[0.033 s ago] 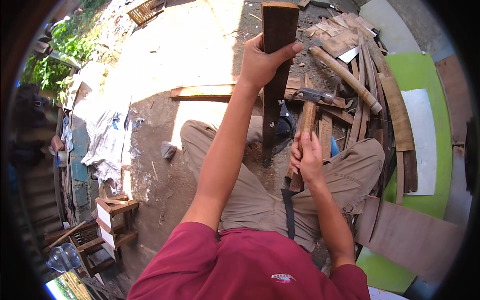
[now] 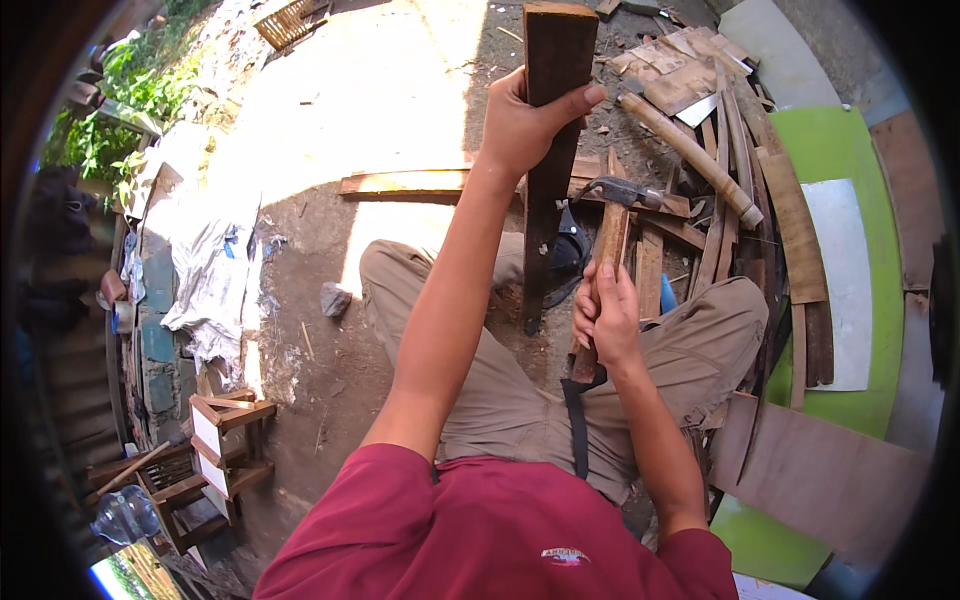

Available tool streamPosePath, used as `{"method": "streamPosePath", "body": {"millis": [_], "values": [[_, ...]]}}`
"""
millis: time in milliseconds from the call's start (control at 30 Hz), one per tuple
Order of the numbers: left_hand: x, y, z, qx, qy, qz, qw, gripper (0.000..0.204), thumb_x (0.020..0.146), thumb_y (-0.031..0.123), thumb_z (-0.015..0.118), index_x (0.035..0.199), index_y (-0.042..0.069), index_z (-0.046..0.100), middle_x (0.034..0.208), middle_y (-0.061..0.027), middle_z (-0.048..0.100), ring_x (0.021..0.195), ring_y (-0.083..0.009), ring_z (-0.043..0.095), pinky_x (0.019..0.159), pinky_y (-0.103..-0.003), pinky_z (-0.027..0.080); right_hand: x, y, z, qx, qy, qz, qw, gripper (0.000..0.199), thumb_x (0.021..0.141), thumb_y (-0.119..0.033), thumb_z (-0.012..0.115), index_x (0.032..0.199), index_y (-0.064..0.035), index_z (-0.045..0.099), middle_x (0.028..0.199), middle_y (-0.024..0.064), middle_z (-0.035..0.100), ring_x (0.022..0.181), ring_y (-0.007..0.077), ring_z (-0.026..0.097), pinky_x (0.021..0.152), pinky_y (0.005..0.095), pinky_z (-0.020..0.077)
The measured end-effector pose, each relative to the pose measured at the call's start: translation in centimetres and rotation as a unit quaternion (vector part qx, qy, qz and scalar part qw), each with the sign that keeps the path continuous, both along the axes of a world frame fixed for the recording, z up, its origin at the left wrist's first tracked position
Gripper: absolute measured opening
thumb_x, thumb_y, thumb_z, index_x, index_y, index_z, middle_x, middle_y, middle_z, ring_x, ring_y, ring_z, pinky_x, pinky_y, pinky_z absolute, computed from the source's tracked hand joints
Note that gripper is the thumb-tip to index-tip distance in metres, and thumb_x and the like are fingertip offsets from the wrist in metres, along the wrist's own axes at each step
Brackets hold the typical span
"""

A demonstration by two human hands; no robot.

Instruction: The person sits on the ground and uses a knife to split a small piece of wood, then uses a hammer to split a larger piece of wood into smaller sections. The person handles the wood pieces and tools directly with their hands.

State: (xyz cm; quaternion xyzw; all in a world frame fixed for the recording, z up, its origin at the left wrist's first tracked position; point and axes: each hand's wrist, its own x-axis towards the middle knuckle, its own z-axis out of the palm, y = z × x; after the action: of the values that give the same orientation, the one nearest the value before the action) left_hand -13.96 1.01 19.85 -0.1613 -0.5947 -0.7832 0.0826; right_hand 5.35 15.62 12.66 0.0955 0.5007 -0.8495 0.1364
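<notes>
My left hand [image 2: 525, 120] grips a dark brown wooden plank [image 2: 550, 60] near its top end. The plank stands upright, its lower end down between my crossed legs in khaki trousers. My right hand [image 2: 607, 315] is closed around the wooden handle of a hammer [image 2: 612, 235]. The hammer's metal head [image 2: 622, 190] points up and away, just right of the plank. The two hands are apart, the left one higher and farther out.
A heap of wooden slats [image 2: 730, 200] and a bamboo piece [image 2: 690, 155] lie to the right beside a green board [image 2: 850, 150]. A flat plank [image 2: 405, 183] lies ahead on the dirt. Small wooden stools [image 2: 220, 440], a plastic bottle [image 2: 125, 515] and white cloth [image 2: 210, 270] sit left.
</notes>
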Motion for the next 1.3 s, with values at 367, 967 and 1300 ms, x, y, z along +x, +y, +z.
{"method": "streamPosePath", "body": {"millis": [367,967,1300], "values": [[-1.8,0.2,-0.3,-0.001,0.011,0.018,1.000,0.030,0.081,0.027,0.088,0.088,0.003,0.072,0.075,-0.0017,0.071,0.067,-0.0075,0.065,0.061,-0.025,0.052,-1.7,-4.1,-0.9,-0.125,-0.021,-0.036,0.991,0.034,0.110,-0.046,0.037,0.106,-0.0123,0.045,0.065,-0.0012,0.038,0.042,0.0074,0.031,0.037,0.0248,0.0310],[-7.4,-2.1,-1.9,-0.157,0.000,0.230,0.960,0.041,0.079,0.033,0.088,0.092,-0.002,0.073,0.077,-0.0059,0.072,0.065,-0.0129,0.067,0.064,-0.028,0.055,3.7,-0.1,2.1,-0.100,-0.110,0.015,0.989,0.033,0.110,-0.044,0.040,0.107,-0.0119,0.047,0.065,-0.0038,0.035,0.043,0.0048,0.028,0.036,0.0219,0.0265],[-4.3,-2.6,-1.2,-0.022,-0.012,0.127,0.992,0.032,0.087,0.024,0.083,0.098,0.000,0.066,0.077,-0.0091,0.070,0.064,-0.0163,0.067,0.060,-0.030,0.055,5.7,1.3,-1.3,-0.055,-0.146,-0.064,0.986,0.029,0.111,-0.039,0.040,0.106,-0.0110,0.045,0.066,-0.0017,0.039,0.043,0.0058,0.034,0.036,0.0232,0.0320]]}}
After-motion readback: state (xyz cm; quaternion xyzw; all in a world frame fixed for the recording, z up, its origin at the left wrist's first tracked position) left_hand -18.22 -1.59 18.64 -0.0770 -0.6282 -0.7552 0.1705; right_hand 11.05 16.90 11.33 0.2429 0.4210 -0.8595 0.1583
